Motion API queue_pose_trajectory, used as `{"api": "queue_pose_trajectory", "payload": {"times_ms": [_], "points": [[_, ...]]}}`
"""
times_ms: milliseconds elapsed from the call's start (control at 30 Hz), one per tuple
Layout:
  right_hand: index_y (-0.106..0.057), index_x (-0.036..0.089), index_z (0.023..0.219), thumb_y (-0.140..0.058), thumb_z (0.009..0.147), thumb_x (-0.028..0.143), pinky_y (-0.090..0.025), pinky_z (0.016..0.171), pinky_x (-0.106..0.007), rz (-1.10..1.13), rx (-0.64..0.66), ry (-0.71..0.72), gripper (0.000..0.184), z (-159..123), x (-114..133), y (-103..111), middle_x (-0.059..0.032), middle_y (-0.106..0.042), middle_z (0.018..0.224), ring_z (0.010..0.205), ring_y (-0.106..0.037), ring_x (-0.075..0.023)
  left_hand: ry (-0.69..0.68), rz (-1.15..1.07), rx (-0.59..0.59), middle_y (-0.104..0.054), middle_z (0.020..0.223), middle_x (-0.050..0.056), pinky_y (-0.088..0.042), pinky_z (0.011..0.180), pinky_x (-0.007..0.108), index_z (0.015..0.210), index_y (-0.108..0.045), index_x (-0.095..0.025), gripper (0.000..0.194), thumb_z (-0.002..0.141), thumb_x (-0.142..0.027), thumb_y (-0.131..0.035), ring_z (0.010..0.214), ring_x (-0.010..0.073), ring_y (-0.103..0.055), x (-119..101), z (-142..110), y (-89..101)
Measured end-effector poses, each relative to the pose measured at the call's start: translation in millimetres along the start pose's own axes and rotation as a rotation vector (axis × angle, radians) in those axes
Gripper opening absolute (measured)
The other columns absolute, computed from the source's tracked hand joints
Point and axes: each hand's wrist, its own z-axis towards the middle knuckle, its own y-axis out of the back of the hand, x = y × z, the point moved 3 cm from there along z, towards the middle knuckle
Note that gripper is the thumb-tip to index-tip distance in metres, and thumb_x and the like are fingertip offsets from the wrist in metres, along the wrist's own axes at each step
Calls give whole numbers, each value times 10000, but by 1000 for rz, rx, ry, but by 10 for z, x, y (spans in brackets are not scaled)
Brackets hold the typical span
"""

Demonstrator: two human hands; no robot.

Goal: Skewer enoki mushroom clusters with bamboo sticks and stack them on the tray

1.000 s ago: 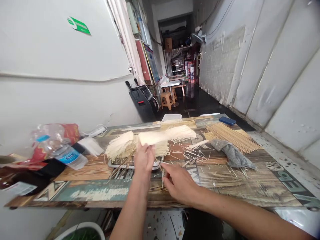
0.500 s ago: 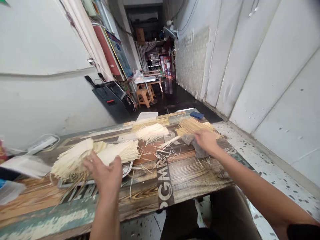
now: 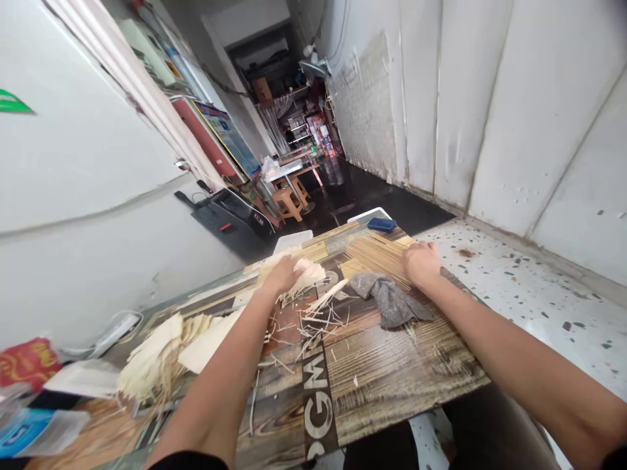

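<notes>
My left hand (image 3: 280,275) reaches across the printed table (image 3: 392,372) and closes on a small fan of pale thin strips (image 3: 309,274). My right hand (image 3: 420,262) rests with curled fingers on the far pile of tan bamboo sticks (image 3: 375,253). A crumpled grey cloth (image 3: 392,301) lies just in front of that hand. Loose splinters (image 3: 318,320) are scattered between my two arms. A larger heap of pale strips (image 3: 161,352) sits on a tray at the left, beside my left forearm.
A blue flat object (image 3: 382,224) lies at the table's far corner. Packets and a white wrapper (image 3: 83,378) clutter the left end. A black machine (image 3: 235,215) leans on the left wall; stools (image 3: 289,199) stand down the dark corridor.
My left hand left the big heap and reached forward to the small far bundle. My right hand moved from the grey cloth onto the bamboo sticks. The view swung right.
</notes>
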Motion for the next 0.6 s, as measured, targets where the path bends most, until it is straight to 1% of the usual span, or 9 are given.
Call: {"api": "queue_pose_trajectory", "payload": {"times_ms": [100,200,267,400,500,600], "points": [[-609,147,842,-563,898,370,-358,919,-410,-1,-1,1,234,15,15,10,-50,-610,935,980,-536,-212,-39,-33,74,-504,1404,158,-315,1093,412,1308,-527,-136,482,916,-389,-409,1308,268,-457,76,189,-73],[-608,143,821,-564,896,322,-358,895,-386,13,-16,21,199,14,41,26,-55,-610,921,972,-530,-211,-86,-74,136,-567,1350,125,-348,1073,399,1271,-567,-159,460,920,-411,-409,1254,225,-517,148,287,-125],[-606,136,810,-570,890,285,-361,877,-373,28,-34,31,172,11,49,35,-63,-608,916,968,-527,-212,-104,-91,141,-571,1350,106,-349,1073,365,1265,-581,-169,474,925,-431,-379,1250,208,-521,193,318,-146],[-610,132,842,-550,897,232,-379,846,-360,62,-84,38,129,7,46,35,-65,-604,940,952,-530,-206,-117,-86,129,-579,1344,68,-360,1045,285,1261,-602,-166,530,914,-470,-342,1244,219,-526,257,333,-154],[-620,122,886,-488,910,168,-385,806,-337,87,-122,46,141,-1,53,38,-79,-602,963,929,-531,-200,-129,-62,141,-585,1338,63,-360,1036,269,1266,-600,-155,503,913,-413,-351,1234,218,-533,264,341,-134],[-631,102,910,-433,911,122,-376,754,-310,111,-150,60,199,-19,71,62,-120,-603,974,911,-529,-203,-133,-23,171,-589,1331,85,-363,1042,318,1266,-596,-170,440,897,-344,-431,1224,229,-541,238,375,-106]]}}
